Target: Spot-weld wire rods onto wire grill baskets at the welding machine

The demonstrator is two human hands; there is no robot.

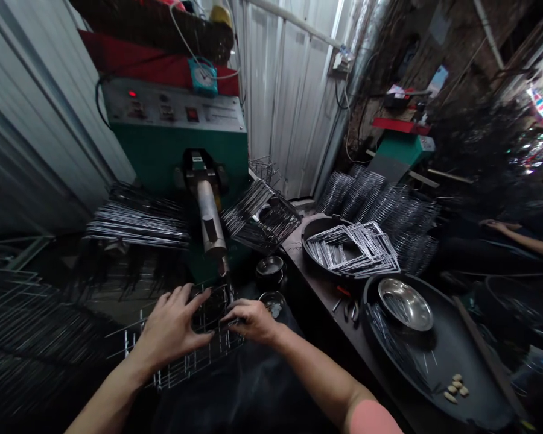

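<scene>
A wire basket of thin metal rods point(185, 367) lies in front of me, under the tip of a metal electrode arm point(210, 223). The arm juts from a green machine that looks like a spot welder point(176, 144). My left hand point(174, 328) rests over the basket's left part, fingers spread and thumb apart, with a gap between thumb and forefinger. My right hand point(253, 319) is closed in a pinch at the wires just below the electrode tip. What it pinches is too small and dark to make out.
Wire frames are stacked left point(138, 223) and right of the machine. At right, a bench bears a black tub of rectangular wire frames point(375, 247), pliers point(353, 312) and a big black tray point(470, 361) with a steel bowl point(405, 304). Another person's arm point(520, 238) shows far right.
</scene>
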